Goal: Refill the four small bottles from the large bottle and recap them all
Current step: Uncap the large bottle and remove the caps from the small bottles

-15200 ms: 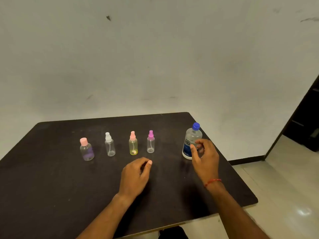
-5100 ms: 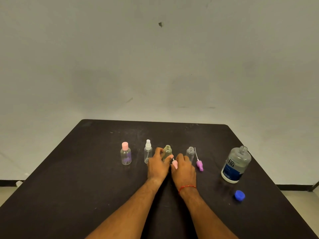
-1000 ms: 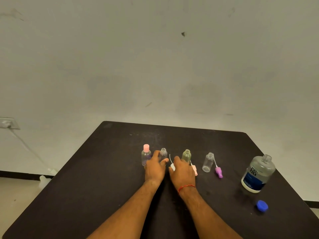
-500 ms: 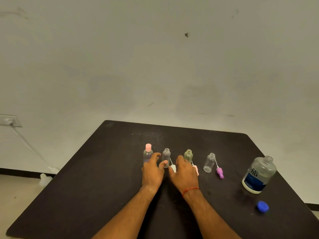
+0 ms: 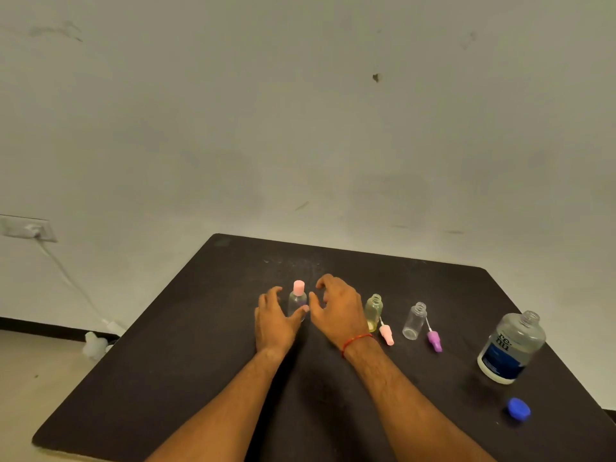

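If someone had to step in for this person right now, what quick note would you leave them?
Left hand: open, cupped round the pink-capped bottle, thumb touching it.
Right hand: open, just right of that bottle, holding nothing.
Yellowish bottle and clear bottle stand uncapped, with the pink sprayer and purple sprayer lying beside them. The fourth small bottle is hidden behind the right hand.
Large bottle stands open at right, blue cap in front of it.
Done: at least three bottles opened.
Left: uncap the pink-capped one, pour into all four, recap everything.
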A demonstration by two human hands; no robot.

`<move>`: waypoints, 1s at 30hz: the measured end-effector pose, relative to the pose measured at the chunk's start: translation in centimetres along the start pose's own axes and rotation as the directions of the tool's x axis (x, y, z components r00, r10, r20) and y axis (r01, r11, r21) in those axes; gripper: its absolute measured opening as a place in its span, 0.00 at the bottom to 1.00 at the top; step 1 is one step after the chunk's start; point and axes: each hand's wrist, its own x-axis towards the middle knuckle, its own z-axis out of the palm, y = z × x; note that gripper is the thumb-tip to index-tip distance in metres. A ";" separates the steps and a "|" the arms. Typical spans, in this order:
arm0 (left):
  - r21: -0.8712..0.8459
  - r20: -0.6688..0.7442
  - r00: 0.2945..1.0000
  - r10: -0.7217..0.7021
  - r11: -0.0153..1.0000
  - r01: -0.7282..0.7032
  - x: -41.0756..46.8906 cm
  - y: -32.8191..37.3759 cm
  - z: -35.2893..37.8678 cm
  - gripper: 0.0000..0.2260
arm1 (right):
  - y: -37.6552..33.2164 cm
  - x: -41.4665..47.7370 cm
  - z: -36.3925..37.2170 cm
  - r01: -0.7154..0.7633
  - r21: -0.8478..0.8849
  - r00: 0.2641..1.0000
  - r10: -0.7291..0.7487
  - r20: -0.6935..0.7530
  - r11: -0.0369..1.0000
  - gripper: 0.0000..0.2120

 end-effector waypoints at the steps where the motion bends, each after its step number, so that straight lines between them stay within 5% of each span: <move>1: -0.012 0.029 1.000 0.002 1.000 -0.002 0.3 0.2 0.3 0.29 | -0.2 0.3 0.3 0.007 0.006 1.000 -0.007 0.019 1.000 0.07; 7: -0.155 0.063 0.996 0.063 0.986 -0.053 0.9 0.5 0.8 0.05 | -1.1 2.2 1.8 -0.013 -0.028 0.993 0.016 0.113 1.000 0.10; 18: -0.104 0.033 0.969 0.245 0.965 -0.240 0.7 0.2 -1.8 0.07 | -2.4 3.8 2.8 0.013 -0.070 0.952 0.009 0.305 0.997 0.09; 26: -0.081 0.109 0.973 0.206 0.977 -0.198 0.7 0.6 -3.0 0.03 | -2.9 4.1 1.8 0.171 -0.021 0.904 -0.148 0.400 0.985 0.08; 30: -0.116 0.085 0.977 0.194 0.976 -0.184 0.8 0.6 -3.4 0.04 | -3.3 3.8 1.7 0.144 0.077 0.907 -0.163 0.388 0.987 0.16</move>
